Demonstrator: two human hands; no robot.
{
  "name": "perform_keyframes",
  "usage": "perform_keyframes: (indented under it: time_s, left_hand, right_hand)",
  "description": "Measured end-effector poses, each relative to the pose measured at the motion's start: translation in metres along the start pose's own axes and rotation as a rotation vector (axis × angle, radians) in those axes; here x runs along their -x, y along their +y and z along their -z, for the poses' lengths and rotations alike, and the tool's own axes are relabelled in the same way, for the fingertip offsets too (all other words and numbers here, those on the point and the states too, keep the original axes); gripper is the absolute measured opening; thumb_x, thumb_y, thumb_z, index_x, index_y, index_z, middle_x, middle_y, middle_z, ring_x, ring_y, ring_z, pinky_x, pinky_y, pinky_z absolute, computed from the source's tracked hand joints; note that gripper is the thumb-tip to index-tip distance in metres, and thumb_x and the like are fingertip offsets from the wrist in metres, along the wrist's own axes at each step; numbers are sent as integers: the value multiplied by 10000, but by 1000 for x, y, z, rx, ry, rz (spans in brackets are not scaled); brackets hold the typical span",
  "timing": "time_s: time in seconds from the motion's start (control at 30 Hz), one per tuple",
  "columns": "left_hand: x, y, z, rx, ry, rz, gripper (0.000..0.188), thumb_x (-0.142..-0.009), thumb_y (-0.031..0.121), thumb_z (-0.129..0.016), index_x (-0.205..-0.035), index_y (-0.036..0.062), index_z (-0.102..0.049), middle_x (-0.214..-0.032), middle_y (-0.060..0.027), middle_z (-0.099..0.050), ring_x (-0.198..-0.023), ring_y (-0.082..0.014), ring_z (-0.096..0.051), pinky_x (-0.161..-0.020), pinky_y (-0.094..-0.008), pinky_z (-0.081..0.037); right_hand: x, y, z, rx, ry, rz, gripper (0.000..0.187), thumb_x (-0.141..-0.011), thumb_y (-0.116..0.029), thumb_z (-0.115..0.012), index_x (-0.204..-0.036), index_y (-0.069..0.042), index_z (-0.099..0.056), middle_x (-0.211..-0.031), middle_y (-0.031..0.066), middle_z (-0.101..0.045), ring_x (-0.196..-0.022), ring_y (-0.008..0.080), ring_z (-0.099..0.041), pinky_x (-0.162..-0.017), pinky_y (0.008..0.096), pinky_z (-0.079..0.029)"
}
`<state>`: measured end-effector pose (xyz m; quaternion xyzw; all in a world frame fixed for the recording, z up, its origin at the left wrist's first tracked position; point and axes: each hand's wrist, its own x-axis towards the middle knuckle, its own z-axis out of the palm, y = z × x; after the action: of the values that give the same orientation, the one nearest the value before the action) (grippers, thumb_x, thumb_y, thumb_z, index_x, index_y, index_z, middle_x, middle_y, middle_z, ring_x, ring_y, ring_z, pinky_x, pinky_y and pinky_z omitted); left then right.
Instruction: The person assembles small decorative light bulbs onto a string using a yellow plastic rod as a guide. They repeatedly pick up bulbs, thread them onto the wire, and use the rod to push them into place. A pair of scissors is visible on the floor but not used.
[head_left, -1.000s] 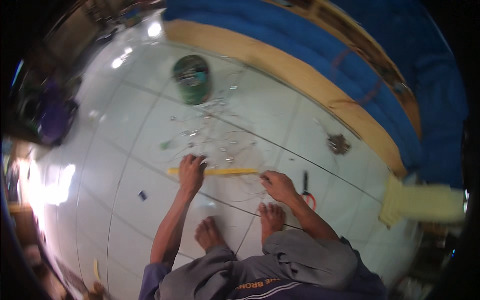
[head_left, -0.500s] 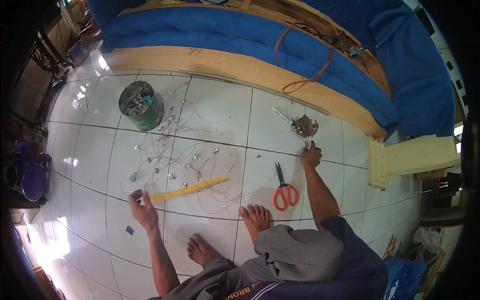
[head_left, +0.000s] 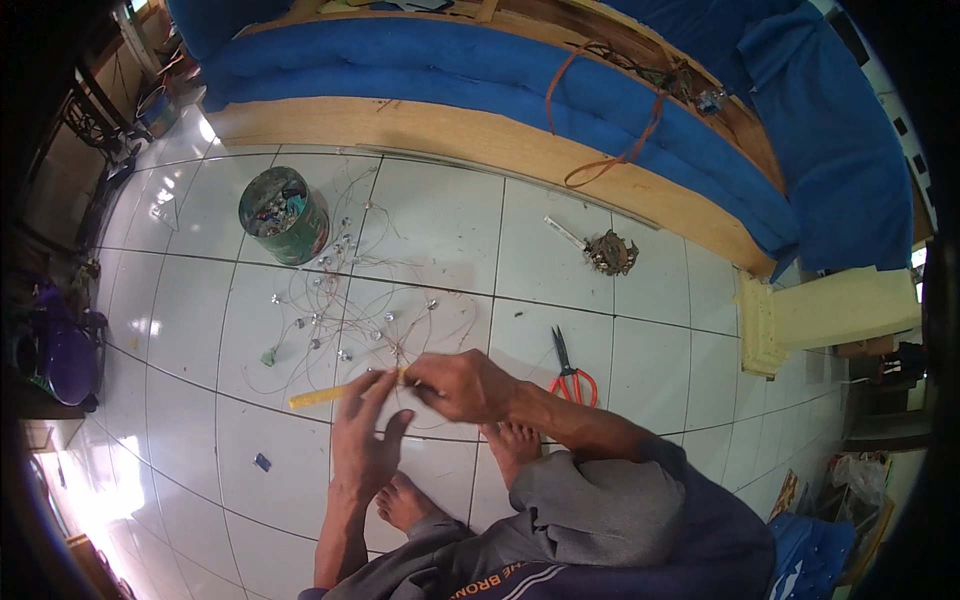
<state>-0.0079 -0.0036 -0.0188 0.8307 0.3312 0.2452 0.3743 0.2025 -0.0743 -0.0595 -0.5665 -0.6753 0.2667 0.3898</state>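
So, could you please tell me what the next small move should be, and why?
Perhaps steady the yellow strip with the left hand, since the right hand is close beside it and one strip end juts out leftward.

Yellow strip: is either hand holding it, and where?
It cannot be told: the left hand and right hand meet over the yellow strip, right of its exposed left end, hiding any grip.

— Looks like what sort of place?
— Probably an upholstery workshop, perhaps in a home: far side, blue padding over a bare wooden board.
— Anything else?
— Yes: scissors, right, and a tub, far left, on white floor tiles.
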Motion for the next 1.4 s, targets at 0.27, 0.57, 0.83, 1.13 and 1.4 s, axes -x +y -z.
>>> perform_keyframes:
  time_s: [0.27,0.57,0.83,1.13,1.4]
  left_hand:
    - [5,9,25,0,-99,29,132,-808,-1,-715,-923,60,-738,-852,-100,-736,-789,-310,-715,-691,-374,-563]
    - [44,-53,107,104,481,529,225,-1020,170,-619,-893,-3,-689,-659,26,-549,-575,-59,-454,-530,-237,-358]
    - [49,-19,64,312,134,594,196,-995,146,-651,-924,-22,-722,-640,2,-578,-569,-66,-499,-533,-241,-380]
    - [10,21,27,135,0,369,164,-939,147,-723,-1013,2,-739,-629,-116,-636,-530,-135,-508,-552,-291,-440]
    - [25,11,42,248,-180,329,114,-878,106,-770,-890,-7,-764,-723,-91,-710,-630,-139,-607,-619,-300,-489]
  right_hand:
    - [-13,-38,37,172,-106,99,133,-902,-223,-732,-970,-117,-689,-873,32,-681,-720,248,-697,-583,350,-551]
    - [90,111,157,405,633,-851,137,-978,-199,-635,-1042,-114,-720,-823,122,-740,-758,311,-729,-698,411,-561]
    - [100,107,215,1066,689,-1093,586,-878,-246,-789,-1357,8,-566,-1364,207,-567,-1198,328,-611,-909,471,-545]
    - [-12,-49,25,-200,-339,-178,423,-1004,-379,-638,-1236,-26,-665,-1034,195,-737,-979,326,-723,-859,397,-547]
    - [-3,-56,46,-364,-261,-229,245,-986,-272,-657,-1053,-47,-728,-850,142,-734,-766,318,-712,-714,391,-533]
